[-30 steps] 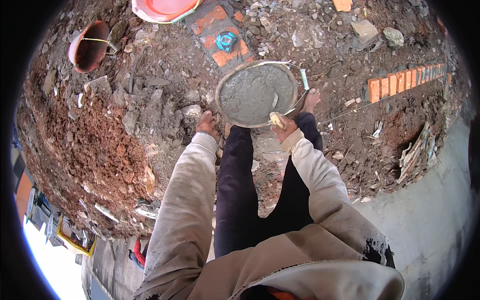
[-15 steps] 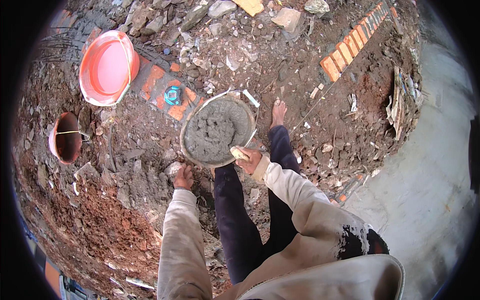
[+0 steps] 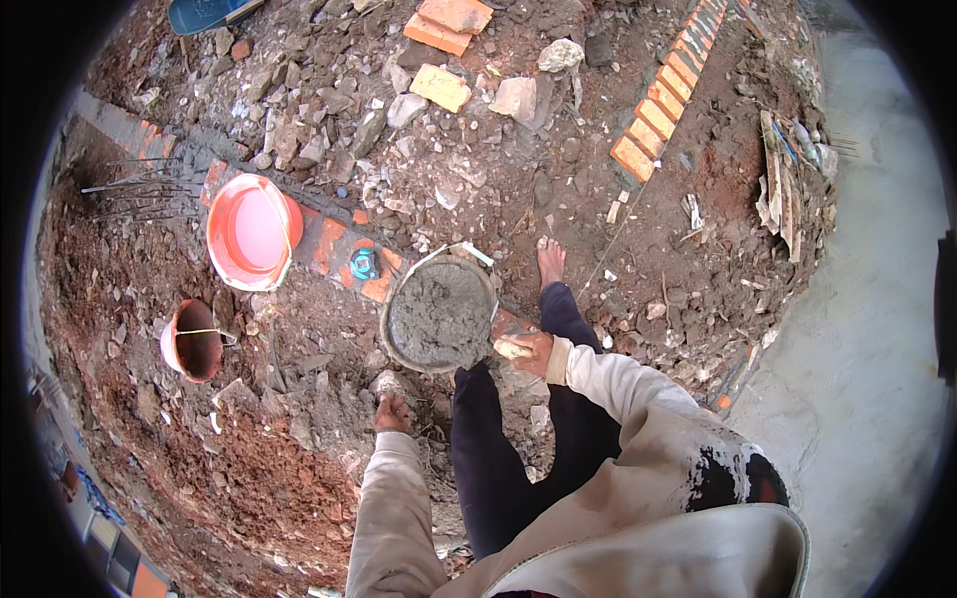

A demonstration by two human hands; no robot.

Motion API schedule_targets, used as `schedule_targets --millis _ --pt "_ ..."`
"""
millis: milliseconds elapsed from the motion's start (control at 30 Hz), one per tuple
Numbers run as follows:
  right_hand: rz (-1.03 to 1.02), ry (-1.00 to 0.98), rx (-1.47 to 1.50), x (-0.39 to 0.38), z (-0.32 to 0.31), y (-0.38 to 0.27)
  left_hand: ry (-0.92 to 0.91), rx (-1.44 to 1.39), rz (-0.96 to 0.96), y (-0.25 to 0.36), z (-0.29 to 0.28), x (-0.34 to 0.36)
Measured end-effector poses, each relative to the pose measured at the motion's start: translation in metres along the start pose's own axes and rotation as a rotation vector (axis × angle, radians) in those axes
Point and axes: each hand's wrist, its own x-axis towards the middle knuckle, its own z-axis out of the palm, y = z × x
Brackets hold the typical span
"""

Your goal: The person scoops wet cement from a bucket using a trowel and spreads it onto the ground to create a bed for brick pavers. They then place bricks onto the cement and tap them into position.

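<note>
Head view: right hand (image 3: 535, 354) has its fingers wrapped round a pale handle (image 3: 511, 347), long axis roughly left-right, pointing at the mortar bucket (image 3: 387, 340) just to its far left. Left hand (image 3: 393, 412)'s a bit farther from it, can't tell how those fingers are set.

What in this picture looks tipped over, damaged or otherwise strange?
The small reddish bucket at left looks tipped over, its mouth facing right, whereas the larger red bucket stands upright. Also, the bare foot on rubble-strewn ground seems unprotected.
</note>
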Motion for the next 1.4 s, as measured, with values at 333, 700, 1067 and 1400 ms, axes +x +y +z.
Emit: schedule_targets --millis 333,700,1067,1400 --pt "0.252 0.224 0.739 -0.083 -0.152 -0.111 0.124 0.116 0.239 0.131 0.07 -0.047" --pt "0.245 0.871 0.836 -0.018 -0.434 0.094 0.044 0.492 0.773 0.221 0.356 0.002" --pt "0.447 1.567 -0.014 0.167 -0.767 0.283 -0.001 0.739 1.043 0.31 0.769 0.011" --pt "0.732 1.032 -0.365 0.049 -0.756 0.26 -0.016 0.541 0.535 0.335 0.764 0.038"
